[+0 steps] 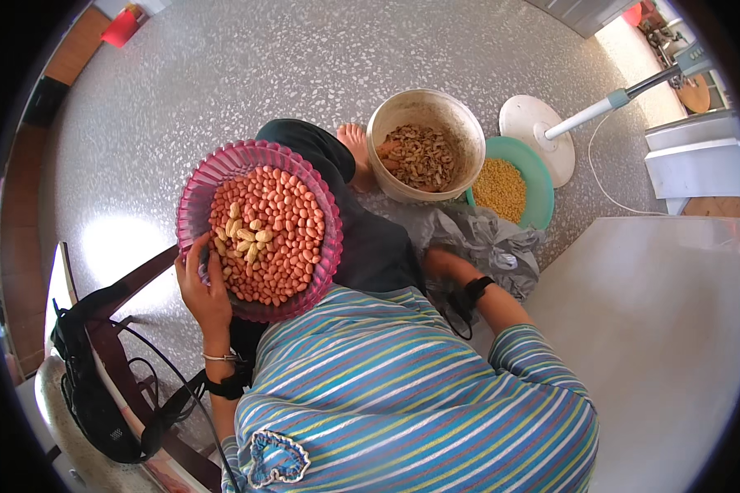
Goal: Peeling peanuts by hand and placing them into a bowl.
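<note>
My left hand (pixel 206 296) grips the near-left rim of a scalloped pink plastic bowl (pixel 192 197), with the thumb inside it. Shelled red-skinned peanuts (pixel 283 246) fill the bowl, and several unshelled peanuts (pixel 245 235) lie on top. The bowl rests over my left thigh. On my other side, my right hand (pixel 439 262) is down at a grey plastic bag (pixel 487 246), beside my right leg. It is dark and blurred there, and its fingers are partly hidden, so I cannot tell whether it holds anything.
A whitish bucket (pixel 379 154) with peanut shells (pixel 428 157) stands beyond my knee, next to a green basin (pixel 541 203) of yellow split beans or grains (pixel 499 188). Farther right is a fan's round base (pixel 561 160) with its cord. A chair with a black bag (pixel 92 382) is at left.
</note>
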Available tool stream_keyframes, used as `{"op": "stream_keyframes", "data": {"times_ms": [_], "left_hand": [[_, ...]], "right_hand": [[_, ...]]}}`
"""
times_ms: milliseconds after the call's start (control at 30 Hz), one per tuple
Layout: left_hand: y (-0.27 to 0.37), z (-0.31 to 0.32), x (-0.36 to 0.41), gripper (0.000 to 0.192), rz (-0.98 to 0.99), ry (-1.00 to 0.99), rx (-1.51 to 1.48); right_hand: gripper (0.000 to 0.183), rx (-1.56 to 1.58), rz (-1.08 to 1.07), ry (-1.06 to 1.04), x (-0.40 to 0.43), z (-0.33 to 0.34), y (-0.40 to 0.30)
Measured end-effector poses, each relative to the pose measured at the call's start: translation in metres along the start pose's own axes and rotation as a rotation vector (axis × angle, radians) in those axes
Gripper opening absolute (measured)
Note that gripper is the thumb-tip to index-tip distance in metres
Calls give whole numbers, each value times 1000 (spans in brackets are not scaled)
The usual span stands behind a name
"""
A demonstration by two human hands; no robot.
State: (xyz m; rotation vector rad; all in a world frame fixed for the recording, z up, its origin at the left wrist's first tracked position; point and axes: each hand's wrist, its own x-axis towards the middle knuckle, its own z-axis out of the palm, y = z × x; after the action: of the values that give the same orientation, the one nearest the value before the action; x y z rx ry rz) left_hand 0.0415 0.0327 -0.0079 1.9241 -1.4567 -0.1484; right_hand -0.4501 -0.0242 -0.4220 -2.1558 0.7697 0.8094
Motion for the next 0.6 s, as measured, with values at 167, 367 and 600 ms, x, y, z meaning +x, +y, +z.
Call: {"op": "stream_keyframes", "data": {"times_ms": [167, 367, 600], "left_hand": [[2, -12, -6, 27, -20, 10, 83], [9, -11, 0, 27, -67, -32, 102], [17, -10, 4, 22, -154, 2, 98]], "right_hand": [[30, -130, 218, 23, -36, -114, -62], [31, -141, 448, 64, -33, -90, -45], [30, 141, 549, 200, 14, -74, -76]]}}
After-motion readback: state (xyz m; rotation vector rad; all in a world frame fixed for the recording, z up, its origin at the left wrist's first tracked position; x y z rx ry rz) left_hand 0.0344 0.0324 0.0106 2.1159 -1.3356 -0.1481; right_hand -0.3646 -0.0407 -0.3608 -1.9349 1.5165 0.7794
